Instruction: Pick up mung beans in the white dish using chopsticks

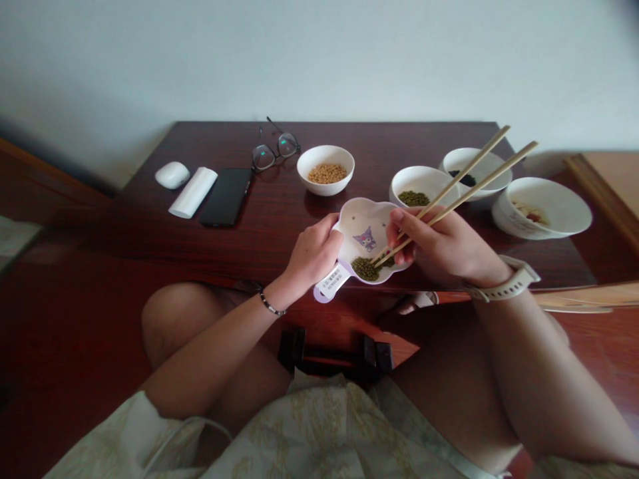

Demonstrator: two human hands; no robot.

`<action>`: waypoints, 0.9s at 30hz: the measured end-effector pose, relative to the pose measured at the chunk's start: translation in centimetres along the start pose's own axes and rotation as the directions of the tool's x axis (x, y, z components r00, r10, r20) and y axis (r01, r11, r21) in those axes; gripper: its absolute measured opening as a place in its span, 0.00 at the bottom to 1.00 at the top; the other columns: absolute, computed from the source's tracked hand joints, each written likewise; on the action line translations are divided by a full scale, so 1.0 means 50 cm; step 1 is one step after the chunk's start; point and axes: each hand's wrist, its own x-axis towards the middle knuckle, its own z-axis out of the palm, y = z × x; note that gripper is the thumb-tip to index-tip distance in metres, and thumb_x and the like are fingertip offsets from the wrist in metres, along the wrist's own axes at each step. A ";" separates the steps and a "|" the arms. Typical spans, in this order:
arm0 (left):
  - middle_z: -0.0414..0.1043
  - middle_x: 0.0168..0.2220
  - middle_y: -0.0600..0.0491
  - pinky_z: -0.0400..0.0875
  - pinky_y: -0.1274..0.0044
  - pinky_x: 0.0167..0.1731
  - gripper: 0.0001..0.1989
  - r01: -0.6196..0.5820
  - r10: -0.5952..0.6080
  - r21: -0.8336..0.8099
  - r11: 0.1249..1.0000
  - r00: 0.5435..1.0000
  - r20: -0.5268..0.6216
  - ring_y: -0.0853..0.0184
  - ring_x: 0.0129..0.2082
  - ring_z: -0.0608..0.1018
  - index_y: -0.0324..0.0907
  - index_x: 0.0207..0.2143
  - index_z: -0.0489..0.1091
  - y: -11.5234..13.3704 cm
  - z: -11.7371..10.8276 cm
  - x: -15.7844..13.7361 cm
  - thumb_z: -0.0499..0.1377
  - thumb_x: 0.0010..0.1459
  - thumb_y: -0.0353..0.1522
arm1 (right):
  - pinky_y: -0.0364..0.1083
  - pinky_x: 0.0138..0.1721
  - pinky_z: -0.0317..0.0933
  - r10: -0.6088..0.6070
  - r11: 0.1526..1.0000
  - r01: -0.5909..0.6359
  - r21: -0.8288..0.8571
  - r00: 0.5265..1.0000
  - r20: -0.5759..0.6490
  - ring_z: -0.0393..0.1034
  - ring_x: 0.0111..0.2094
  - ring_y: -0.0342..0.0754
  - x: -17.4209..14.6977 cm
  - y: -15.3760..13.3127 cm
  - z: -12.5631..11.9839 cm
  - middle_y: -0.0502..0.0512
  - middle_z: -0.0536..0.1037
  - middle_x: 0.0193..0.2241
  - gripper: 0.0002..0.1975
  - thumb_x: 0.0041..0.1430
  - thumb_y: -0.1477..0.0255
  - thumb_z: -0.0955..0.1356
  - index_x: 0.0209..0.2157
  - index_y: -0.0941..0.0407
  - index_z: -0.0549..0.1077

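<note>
My left hand (pixel 315 247) grips the rim of a white and purple handled dish (pixel 372 216) near its handle, a cartoon figure printed inside. The dish is tilted toward me at the table's front edge, and green beans (pixel 365 269) lie along its lower side. Closed around a pair of wooden chopsticks (pixel 466 193), my right hand (pixel 439 241) keeps their tips down among those beans. Whether the tips pinch a bean is too small to tell. Just behind my right hand stands a white bowl (pixel 407 178) with more green beans, partly hidden by the hand.
A bowl of yellow beans (pixel 325 153) stands mid-table. At the right are a bowl with black beans (pixel 452 158) and a larger bowl (pixel 569 206) with pale and reddish bits. Glasses (pixel 276 153), a black phone (pixel 227 197), a white case (pixel 194 193) and a rounded white object (pixel 172 175) lie left.
</note>
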 end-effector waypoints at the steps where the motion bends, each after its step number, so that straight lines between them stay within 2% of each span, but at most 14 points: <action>1: 0.79 0.35 0.51 0.58 0.74 0.31 0.14 0.000 0.000 -0.001 1.000 1.000 0.003 0.68 0.31 0.74 0.41 0.43 0.75 -0.001 0.000 0.000 0.49 0.68 0.33 | 0.42 0.24 0.67 0.008 1.000 -0.008 0.009 1.000 -0.005 0.72 0.22 0.43 0.000 -0.002 0.000 0.54 0.76 0.21 0.30 0.72 0.44 0.64 0.32 0.57 0.76; 6: 0.77 0.34 0.52 0.58 0.74 0.31 0.13 0.001 -0.001 -0.018 1.000 1.000 0.006 0.68 0.31 0.74 0.42 0.40 0.74 -0.002 0.002 0.001 0.49 0.68 0.33 | 0.42 0.23 0.66 0.030 0.996 -0.028 0.080 0.999 -0.028 0.73 0.22 0.43 -0.002 -0.017 -0.004 0.54 0.75 0.23 0.30 0.70 0.43 0.66 0.31 0.56 0.75; 15: 0.78 0.34 0.52 0.58 0.74 0.30 0.14 0.004 -0.004 0.007 1.000 1.000 0.004 0.69 0.30 0.74 0.42 0.41 0.74 0.005 -0.001 -0.001 0.49 0.69 0.33 | 0.41 0.25 0.67 -0.022 0.994 0.009 0.105 0.993 0.115 0.71 0.24 0.41 -0.009 -0.002 0.005 0.53 0.75 0.26 0.26 0.74 0.48 0.65 0.36 0.57 0.76; 20: 0.79 0.34 0.51 0.60 0.75 0.30 0.14 0.017 -0.017 0.001 1.000 1.000 0.012 0.68 0.31 0.75 0.42 0.42 0.74 0.005 -0.001 0.000 0.49 0.69 0.34 | 0.41 0.26 0.70 -0.010 0.998 0.004 0.062 0.995 0.097 0.73 0.25 0.41 -0.005 -0.002 0.012 0.54 0.77 0.30 0.27 0.73 0.47 0.65 0.35 0.57 0.76; 27: 0.79 0.35 0.50 0.61 0.75 0.30 0.15 0.010 -0.010 -0.006 1.000 1.000 0.011 0.68 0.31 0.75 0.41 0.43 0.75 0.004 0.000 0.000 0.49 0.69 0.33 | 0.41 0.25 0.70 -0.007 1.000 0.006 0.024 0.998 0.067 0.72 0.25 0.41 -0.004 -0.002 0.014 0.54 0.77 0.28 0.28 0.73 0.46 0.65 0.34 0.57 0.76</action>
